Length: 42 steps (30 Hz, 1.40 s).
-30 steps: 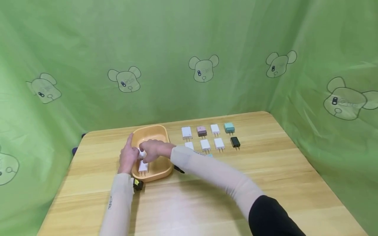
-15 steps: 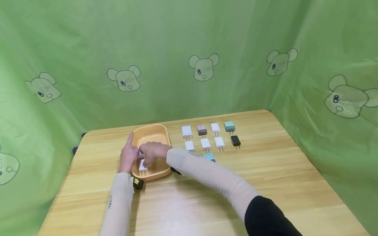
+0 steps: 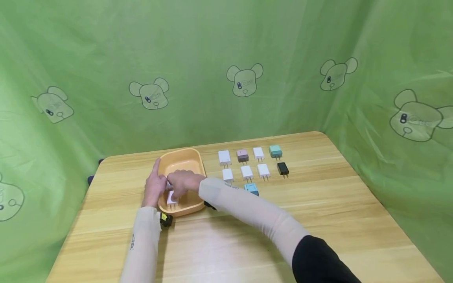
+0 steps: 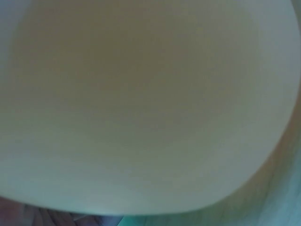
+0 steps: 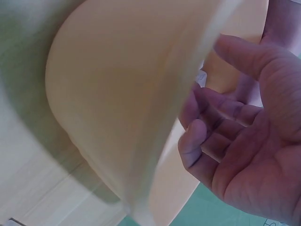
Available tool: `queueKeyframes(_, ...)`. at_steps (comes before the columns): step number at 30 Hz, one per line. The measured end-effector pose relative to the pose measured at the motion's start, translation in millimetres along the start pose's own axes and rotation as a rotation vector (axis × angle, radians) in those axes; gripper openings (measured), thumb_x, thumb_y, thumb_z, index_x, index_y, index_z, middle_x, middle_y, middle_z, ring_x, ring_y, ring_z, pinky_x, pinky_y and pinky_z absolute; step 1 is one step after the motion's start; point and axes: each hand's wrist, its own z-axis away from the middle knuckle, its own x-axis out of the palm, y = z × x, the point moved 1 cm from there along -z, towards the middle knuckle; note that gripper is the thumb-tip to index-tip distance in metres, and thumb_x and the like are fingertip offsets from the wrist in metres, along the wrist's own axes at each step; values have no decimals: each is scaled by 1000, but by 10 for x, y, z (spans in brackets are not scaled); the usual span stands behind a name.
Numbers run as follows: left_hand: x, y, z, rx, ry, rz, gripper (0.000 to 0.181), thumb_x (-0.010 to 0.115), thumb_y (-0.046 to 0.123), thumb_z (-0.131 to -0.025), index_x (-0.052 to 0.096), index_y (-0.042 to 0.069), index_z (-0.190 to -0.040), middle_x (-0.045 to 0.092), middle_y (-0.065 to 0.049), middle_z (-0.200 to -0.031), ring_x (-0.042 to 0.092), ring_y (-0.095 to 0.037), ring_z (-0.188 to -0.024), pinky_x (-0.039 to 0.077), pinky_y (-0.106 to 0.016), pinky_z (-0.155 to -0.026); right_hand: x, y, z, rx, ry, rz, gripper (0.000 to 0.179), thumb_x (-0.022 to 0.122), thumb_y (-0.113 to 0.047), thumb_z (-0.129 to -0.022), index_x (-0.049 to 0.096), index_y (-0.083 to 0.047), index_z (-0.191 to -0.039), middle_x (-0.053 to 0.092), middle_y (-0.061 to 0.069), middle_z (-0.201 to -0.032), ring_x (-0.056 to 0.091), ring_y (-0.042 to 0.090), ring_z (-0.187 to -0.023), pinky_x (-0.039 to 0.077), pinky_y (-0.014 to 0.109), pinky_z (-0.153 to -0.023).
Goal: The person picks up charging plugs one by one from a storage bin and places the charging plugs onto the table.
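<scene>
An orange plastic tub (image 3: 191,197) stands on the left part of the table, and its outer wall fills much of both wrist views. My left hand (image 3: 154,188) grips its left rim, index finger straight along the edge. Reaching over the right rim, my right hand (image 3: 184,181) has curled fingers and thumb around a white charger plug (image 3: 168,185), mostly hidden by the hand. The thumb lies against a second white charger (image 3: 171,199) on the tub floor, prongs toward me. In the right wrist view only a sliver of a white charger (image 5: 201,77) shows beyond the fingers.
Right of the tub, several chargers lie in rows: white (image 3: 224,157), pink and brown (image 3: 242,155), green (image 3: 275,151), black (image 3: 282,168). A blue charger (image 3: 251,188) lies nearer, beside my right sleeve. A green curtain (image 3: 198,78) hangs behind the table (image 3: 318,220).
My right hand has settled slightly lower in the tub, its thumb coming over the second white charger. The right forearm has shifted, uncovering the blue charger. My left hand stays at the rim.
</scene>
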Motion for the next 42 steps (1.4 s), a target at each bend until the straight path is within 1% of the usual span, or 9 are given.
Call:
queueKeyframes(7, 0, -2, -5, 1, 5, -1, 83, 38, 9, -94, 5, 41, -163, 60, -34, -129, 44, -13, -57, 44, -25, -53, 22, 7, -7, -8, 9, -26, 32, 86, -35, -79, 61, -18, -88, 55, -7, -77, 52, 10, -69, 46, 26, -60)
queueKeyframes(12, -1, 6, 2, 6, -1, -6, 83, 38, 10, -94, 5, 40, -163, 62, -33, -126, 44, -14, -58, 45, -27, -55, 53, 14, -6, -16, -6, -53, 32, 87, -36, -78, 69, -17, -96, 62, -8, -81, 55, 10, -72, 48, 27, -65)
queueKeyframes(15, 2, 6, 6, -3, -8, 1, 83, 38, 9, -94, 4, 42, -163, 64, -31, -115, 43, -14, -57, 44, -27, -54, 76, 14, 2, -41, -24, -53, 32, 88, -37, -77, 73, -21, -100, 68, -9, -86, 59, 11, -77, 51, 29, -71)
queueKeyframes(20, 8, 13, 3, -14, -17, 3, 86, 39, 7, -93, 3, 44, -162, 62, -19, -88, 43, -12, -56, 43, -24, -51, 104, 4, 24, -56, -38, -29, 30, 89, -38, -75, 75, -26, -99, 68, -11, -86, 61, 12, -82, 52, 31, -75)
queueKeyframes(24, -5, 29, 5, 5, -5, 1, 86, 40, 6, -93, 4, 41, -163, 59, -14, -82, 44, -12, -56, 44, -23, -51, 96, -7, 29, -49, -26, -11, 33, 88, -38, -76, 75, -26, -102, 67, -11, -84, 61, 12, -82, 51, 30, -73)
queueKeyframes(30, -5, 21, 7, -3, -8, 4, 87, 40, 5, -93, 3, 43, -162, 59, -14, -83, 45, -11, -56, 45, -23, -51, 98, -12, 33, -58, -21, -7, 33, 87, -36, -77, 75, -24, -105, 67, -11, -85, 61, 12, -80, 50, 28, -72)
queueKeyframes(35, 9, 5, 6, -6, -6, 10, 88, 40, 6, -92, 3, 45, -162, 64, -21, -97, 46, -12, -57, 45, -23, -50, 101, 9, 31, -57, -8, -14, 35, 88, -34, -76, 76, -22, -106, 67, -11, -82, 61, 12, -76, 50, 27, -68)
queueKeyframes(38, 13, -7, 5, 1, -3, 1, 86, 39, 7, -92, 4, 42, -163, 65, -26, -104, 45, -13, -56, 45, -24, -50, 90, 27, 27, -37, -2, -11, 33, 88, -35, -75, 74, -22, -101, 67, -9, -80, 61, 11, -74, 51, 27, -66)
queueKeyframes(42, 16, -21, -1, 6, -4, -18, 85, 39, 7, -92, 5, 38, -164, 65, -26, -102, 47, -13, -57, 45, -25, -50, 64, 53, 30, -14, 4, -16, 31, 89, -38, -73, 68, -22, -90, 66, -7, -79, 60, 12, -70, 51, 28, -63)
